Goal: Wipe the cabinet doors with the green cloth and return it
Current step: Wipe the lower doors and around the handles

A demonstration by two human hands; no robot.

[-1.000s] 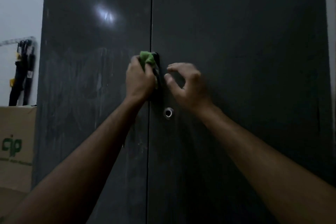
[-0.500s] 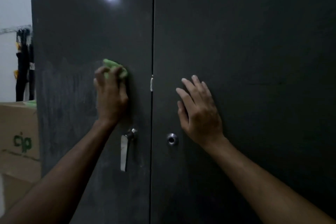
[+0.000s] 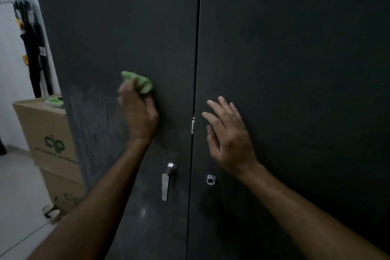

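Observation:
Two tall dark cabinet doors fill the view, the left door (image 3: 118, 27) and the right door (image 3: 295, 48), shut with a thin gap between them. My left hand (image 3: 139, 116) presses a bunched green cloth (image 3: 141, 82) against the left door, above a silver lever handle (image 3: 166, 181). Only the cloth's top sticks out past my fingers. My right hand (image 3: 230, 137) lies flat with spread fingers on the right door, just above a round silver lock (image 3: 211, 179). Pale wipe streaks show on the left door's lower left.
Stacked cardboard boxes (image 3: 48, 139) stand left of the cabinet, with a small green item (image 3: 54, 101) on top. Dark umbrellas (image 3: 33, 48) hang on the white wall behind. A roll of tape (image 3: 50, 211) lies on the pale floor by the boxes.
My left hand left the door gap and carried the cloth out onto the left door. My right hand went from curled fingers to flat on the right door. The view has tilted down.

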